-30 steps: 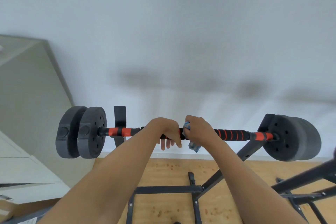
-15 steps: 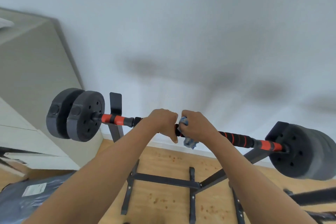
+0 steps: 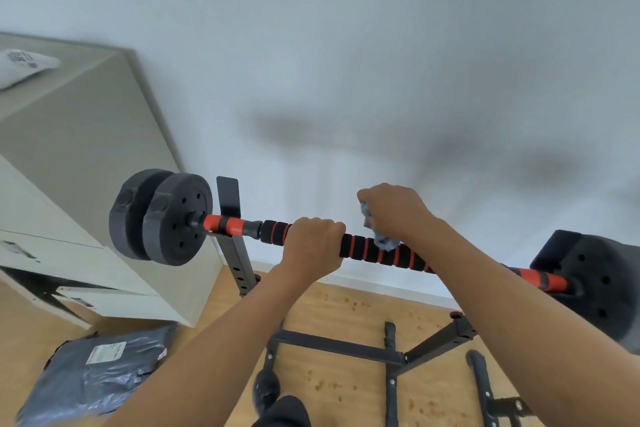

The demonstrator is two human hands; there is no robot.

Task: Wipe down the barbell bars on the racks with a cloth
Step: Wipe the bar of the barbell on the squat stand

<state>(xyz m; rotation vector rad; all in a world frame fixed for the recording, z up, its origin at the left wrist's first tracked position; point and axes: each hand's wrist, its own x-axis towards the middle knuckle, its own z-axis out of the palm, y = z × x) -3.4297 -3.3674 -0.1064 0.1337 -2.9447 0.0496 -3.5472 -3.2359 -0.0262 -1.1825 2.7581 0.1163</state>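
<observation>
The bar (image 3: 367,249) crosses the middle of the frame, sloping down to the right, and rests on a black rack (image 3: 232,246) with dark weight plates (image 3: 173,218) at each end. If it is pushed sideways, it could roll or slide off its rest. The left hand (image 3: 311,243) is curled round the bar to steady it. The right hand (image 3: 394,211) is a fist clutching a bunched blue cloth (image 3: 382,242), whose loose tail touches the bar, and that tail might slip free mid-stroke. The bar's grip is black foam ringed with orange, and both of its ends are orange. I cannot tell whether it is dusty.
</observation>
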